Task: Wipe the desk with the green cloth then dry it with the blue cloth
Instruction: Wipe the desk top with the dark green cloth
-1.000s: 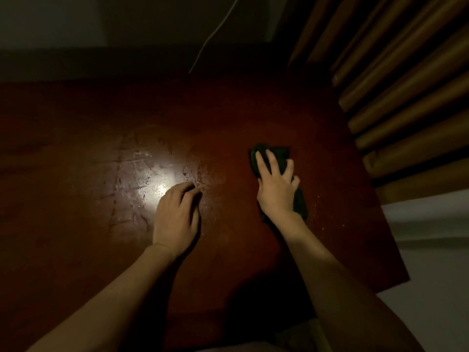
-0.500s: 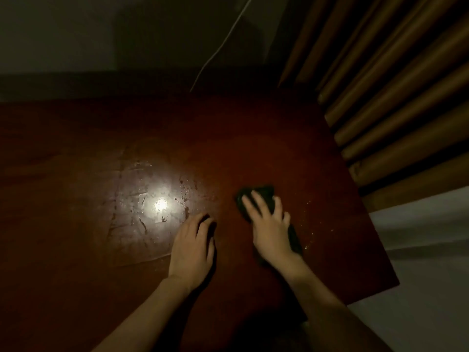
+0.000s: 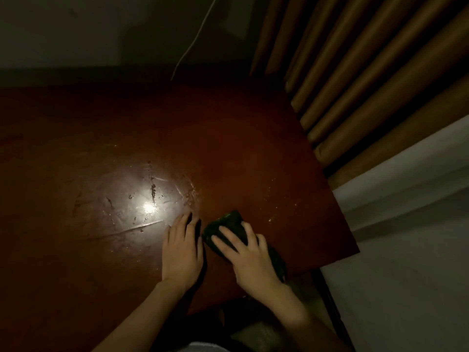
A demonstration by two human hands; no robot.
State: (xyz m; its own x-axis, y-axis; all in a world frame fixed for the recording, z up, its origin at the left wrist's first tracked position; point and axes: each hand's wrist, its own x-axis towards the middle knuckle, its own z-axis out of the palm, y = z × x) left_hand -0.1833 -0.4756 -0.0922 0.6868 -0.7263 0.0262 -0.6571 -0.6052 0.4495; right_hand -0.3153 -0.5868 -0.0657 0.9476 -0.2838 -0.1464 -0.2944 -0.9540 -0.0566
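I see my right hand (image 3: pixel 250 260) flat on the green cloth (image 3: pixel 229 223), fingers spread and straight, pressing it onto the desk (image 3: pixel 228 153) near the front right corner. My left hand (image 3: pixel 181 252) rests just beside it, palm down on the bare wood, fingertips slightly bent and holding nothing. A bright glare (image 3: pixel 149 208) shines on wet streaks left of the hands. Brown curtains (image 3: pixel 368 80) hang beyond the desk's right edge.

No writing, label, brand, number or sign can be read anywhere in this dim view.
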